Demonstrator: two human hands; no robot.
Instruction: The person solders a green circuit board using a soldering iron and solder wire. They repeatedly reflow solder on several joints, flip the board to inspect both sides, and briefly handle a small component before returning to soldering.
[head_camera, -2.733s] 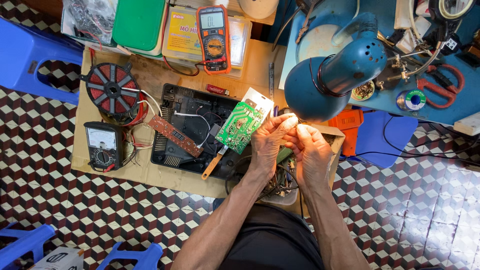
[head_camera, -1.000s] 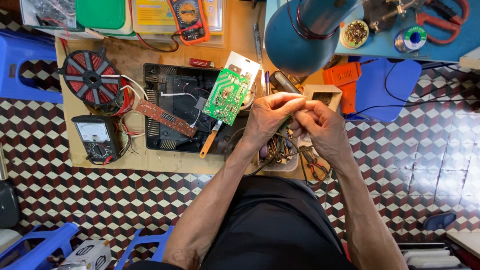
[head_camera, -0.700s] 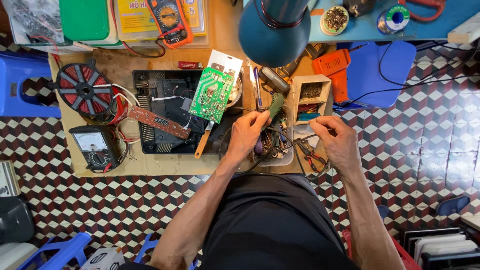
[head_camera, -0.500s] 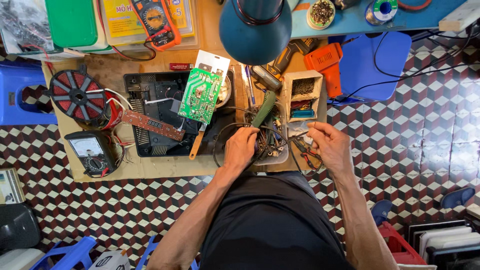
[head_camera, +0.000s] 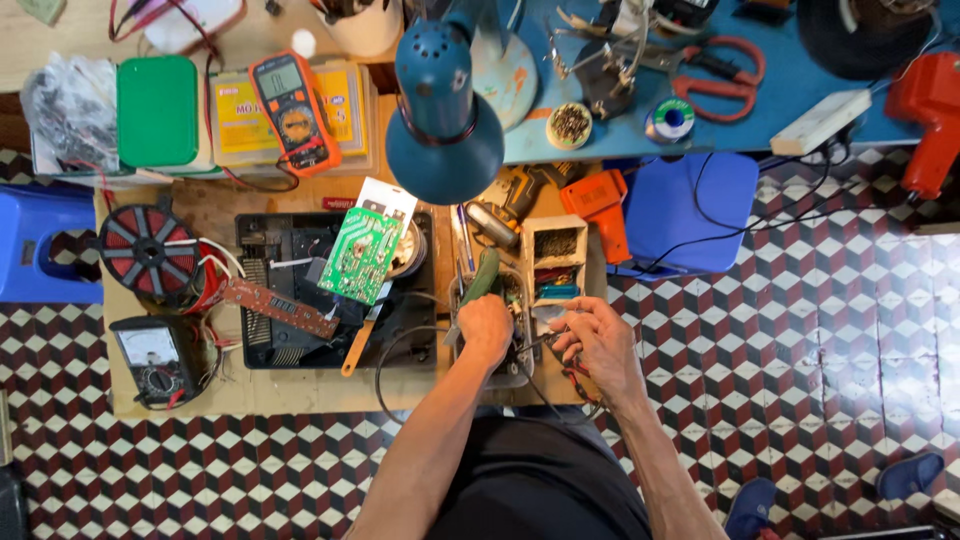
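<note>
Seen from overhead, at the centre of the frame, the person's left hand (head_camera: 487, 328) has come down from where both hands were pinched together a moment ago and now lies curled, knuckles up, over the green-handled tool (head_camera: 481, 279) in the cluttered parts tray (head_camera: 512, 372); whether its fingers actually grip the tool cannot be told. The right hand (head_camera: 598, 343), just to the right, has moved apart from it, fingers loosely bent and fingertips pinching a thin dark wire (head_camera: 538, 343). The close fingertip work has given way to reaching among the tools, while the green circuit board (head_camera: 361, 254) rests untouched on the black chassis (head_camera: 290, 300), left of centre.
</note>
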